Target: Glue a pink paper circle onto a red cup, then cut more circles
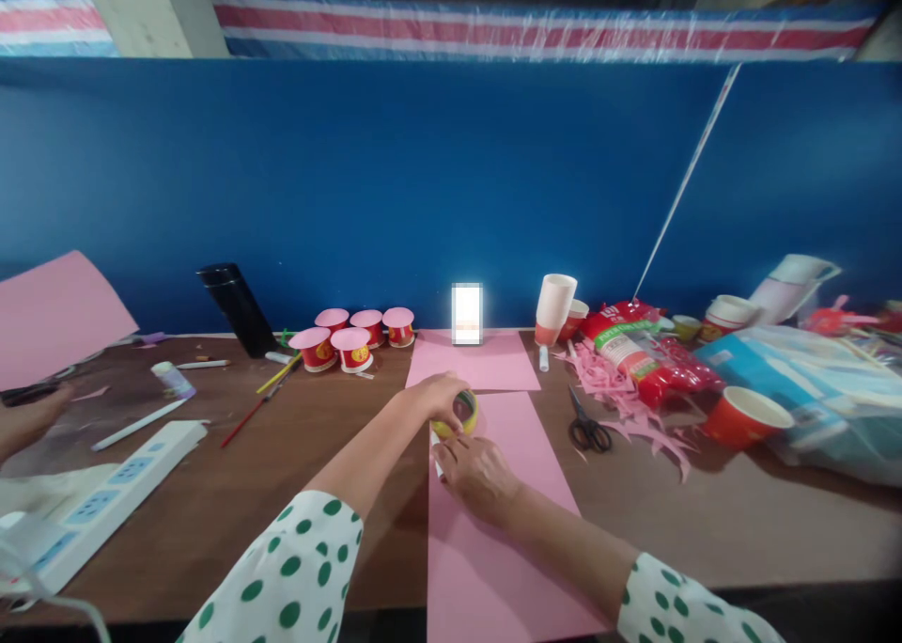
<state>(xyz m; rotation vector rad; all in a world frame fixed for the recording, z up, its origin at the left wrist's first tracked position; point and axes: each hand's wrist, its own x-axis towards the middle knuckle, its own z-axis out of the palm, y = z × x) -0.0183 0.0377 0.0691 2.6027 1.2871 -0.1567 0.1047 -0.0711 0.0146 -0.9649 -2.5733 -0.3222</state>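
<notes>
Holding a yellow roll (471, 421) on pink paper (497, 549), both hands close together

At my far left, another person's hand (32, 422) is near a raised pink sheet (63, 314), partly out of my view. Beside it lie a white power strip (105, 502), a long white stick (139, 425) and a glue stick (173, 380). Next I see a black bottle (236, 309), leaning in my wide view, then a red brush (243, 422) and a yellow stick (276, 376) on the brown bench (338, 450). Five red cups (352, 359) sit in a cluster, each topped with a pink disc.

In the middle, I have the left hand (443, 399) reaching over the roll from above, its fingers curved narrowly around the rim. The roll rests near the far end of the pink paper. Just on the near side of it, the right hand (483, 474) has its fingers bunched around a slim white pen (438, 464) that mostly hides beneath them. Beyond the roll, a second pink piece (486, 366) lies crosswise, with a glowing, blurred rectangle (467, 314) at its back edge.

To the right, I make out a tall stack of pale cups (555, 305), open-handled black scissors (590, 434), a tangle of pink scraps (610, 389), a shiny red packet (652, 366), a lone orange-red cup (743, 427), a white jug (789, 290) and a blue-and-clear plastic bag (824, 399).
</notes>
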